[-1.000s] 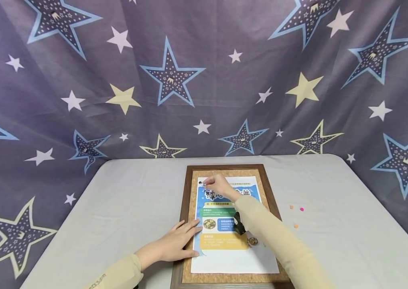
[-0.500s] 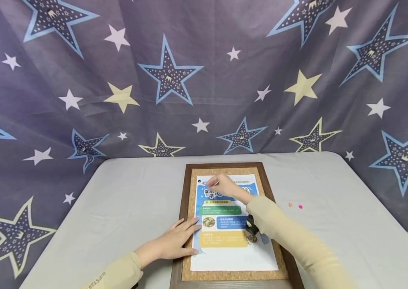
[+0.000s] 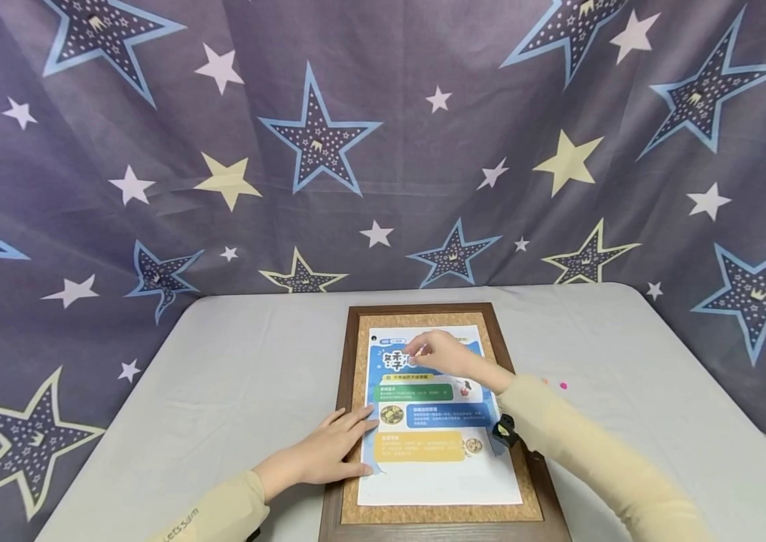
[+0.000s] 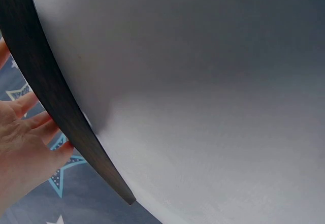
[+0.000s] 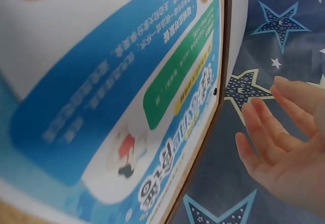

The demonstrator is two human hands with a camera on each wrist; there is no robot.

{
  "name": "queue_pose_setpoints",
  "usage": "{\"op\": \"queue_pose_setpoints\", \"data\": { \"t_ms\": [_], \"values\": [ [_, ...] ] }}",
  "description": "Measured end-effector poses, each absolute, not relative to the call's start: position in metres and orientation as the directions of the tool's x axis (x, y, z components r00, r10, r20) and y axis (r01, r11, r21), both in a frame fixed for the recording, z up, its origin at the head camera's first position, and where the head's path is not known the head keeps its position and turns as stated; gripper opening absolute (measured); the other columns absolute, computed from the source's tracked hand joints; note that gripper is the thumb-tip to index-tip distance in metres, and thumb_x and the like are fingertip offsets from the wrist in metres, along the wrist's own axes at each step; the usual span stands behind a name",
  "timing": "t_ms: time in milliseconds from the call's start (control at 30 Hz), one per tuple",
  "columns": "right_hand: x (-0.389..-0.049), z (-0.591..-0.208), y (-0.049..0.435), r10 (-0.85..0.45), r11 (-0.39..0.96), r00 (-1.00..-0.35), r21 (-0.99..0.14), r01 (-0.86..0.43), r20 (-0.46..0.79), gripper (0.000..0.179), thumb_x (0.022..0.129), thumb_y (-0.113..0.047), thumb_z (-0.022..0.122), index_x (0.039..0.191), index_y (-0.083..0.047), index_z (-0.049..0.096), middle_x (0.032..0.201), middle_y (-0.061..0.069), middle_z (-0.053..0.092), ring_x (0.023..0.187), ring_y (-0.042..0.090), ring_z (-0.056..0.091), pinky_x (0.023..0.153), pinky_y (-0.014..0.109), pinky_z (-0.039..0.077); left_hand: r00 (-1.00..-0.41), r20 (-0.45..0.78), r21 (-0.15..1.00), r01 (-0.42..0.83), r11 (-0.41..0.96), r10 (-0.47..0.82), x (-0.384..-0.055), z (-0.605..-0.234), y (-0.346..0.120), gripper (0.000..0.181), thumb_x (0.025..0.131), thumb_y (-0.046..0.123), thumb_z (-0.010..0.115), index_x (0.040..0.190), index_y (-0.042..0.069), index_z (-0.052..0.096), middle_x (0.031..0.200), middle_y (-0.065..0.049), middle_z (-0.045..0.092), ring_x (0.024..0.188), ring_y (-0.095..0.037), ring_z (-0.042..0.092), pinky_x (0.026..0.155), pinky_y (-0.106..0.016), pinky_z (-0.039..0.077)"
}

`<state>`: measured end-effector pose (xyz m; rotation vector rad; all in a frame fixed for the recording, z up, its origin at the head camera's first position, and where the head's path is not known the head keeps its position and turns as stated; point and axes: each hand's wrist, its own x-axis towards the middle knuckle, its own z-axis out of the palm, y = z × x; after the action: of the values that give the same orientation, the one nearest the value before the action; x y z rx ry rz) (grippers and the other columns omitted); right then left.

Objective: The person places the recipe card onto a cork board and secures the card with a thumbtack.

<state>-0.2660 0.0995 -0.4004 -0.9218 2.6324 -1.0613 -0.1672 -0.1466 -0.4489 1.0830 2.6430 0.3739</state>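
Observation:
A printed poster with blue, green and yellow blocks lies on a cork board in a dark wooden frame. A small black push pin sits at the poster's upper left corner. My left hand rests on the frame's left side, its spread fingertips at the poster's left edge. Over the poster's title hovers my right hand, fingers loosely bent. In the right wrist view this right hand holds nothing between thumb and fingers.
On the light grey table, a pink pin lies right of the board, with an orange one beside it, partly behind the right sleeve. A star-patterned curtain hangs behind the table.
My right hand has moved right from near the poster's upper left corner, uncovering part of the title. The forearm has swung right too. My left hand stays in place.

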Motion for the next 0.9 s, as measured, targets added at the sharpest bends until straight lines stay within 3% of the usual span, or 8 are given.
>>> {"op": "queue_pose_setpoints", "data": {
  "t_ms": [133, 500, 667, 900],
  "values": [
    [-0.26, -0.397, 0.112, -0.612, 0.549, -0.783, -0.653, -0.522, 0.111, 0.02, 0.085, -0.005, 0.058, 0.103, 0.002, 0.064, 0.101, 0.016, 0.062, 0.079, 0.018, 0.059, 0.065, 0.024, 0.049, -0.689, -0.144, 0.329, 0.643, 0.691, 0.71, -0.168, -0.449, -0.147, 0.069, 0.085, 0.051, 0.048, 0.137, 0.008, 0.031, 0.145, -0.012, 0.018, 0.132, -0.025, 0.019, 0.106, -0.049, 0.012],
    [-0.245, -0.393, 0.143, -0.553, 0.611, -0.826, -0.622, -0.49, 0.107, 0.021, 0.083, -0.006, 0.059, 0.102, 0.001, 0.064, 0.099, 0.013, 0.063, 0.085, 0.022, 0.057, 0.073, 0.033, 0.048, -0.685, -0.15, 0.326, 0.646, 0.69, 0.712, -0.168, -0.449, -0.146, 0.069, 0.085, 0.051, 0.047, 0.137, 0.009, 0.031, 0.146, -0.012, 0.018, 0.133, -0.024, 0.018, 0.106, -0.049, 0.012],
    [-0.238, -0.393, 0.159, -0.543, 0.592, -0.828, -0.635, -0.496, 0.14, 0.021, 0.083, -0.004, 0.058, 0.102, 0.001, 0.064, 0.101, 0.014, 0.062, 0.086, 0.024, 0.057, 0.078, 0.043, 0.047, -0.684, -0.149, 0.325, 0.648, 0.689, 0.714, -0.168, -0.45, -0.146, 0.07, 0.085, 0.052, 0.047, 0.137, 0.008, 0.03, 0.146, -0.012, 0.017, 0.133, -0.024, 0.018, 0.106, -0.049, 0.012],
    [-0.237, -0.398, 0.181, -0.537, 0.571, -0.826, -0.647, -0.505, 0.171, 0.021, 0.084, -0.002, 0.057, 0.103, 0.005, 0.062, 0.101, 0.016, 0.062, 0.081, 0.019, 0.057, 0.068, 0.03, 0.049, -0.688, -0.15, 0.327, 0.643, 0.693, 0.71, -0.169, -0.45, -0.146, 0.07, 0.085, 0.051, 0.047, 0.137, 0.008, 0.031, 0.146, -0.012, 0.018, 0.133, -0.024, 0.018, 0.106, -0.049, 0.012]
  ]
}}
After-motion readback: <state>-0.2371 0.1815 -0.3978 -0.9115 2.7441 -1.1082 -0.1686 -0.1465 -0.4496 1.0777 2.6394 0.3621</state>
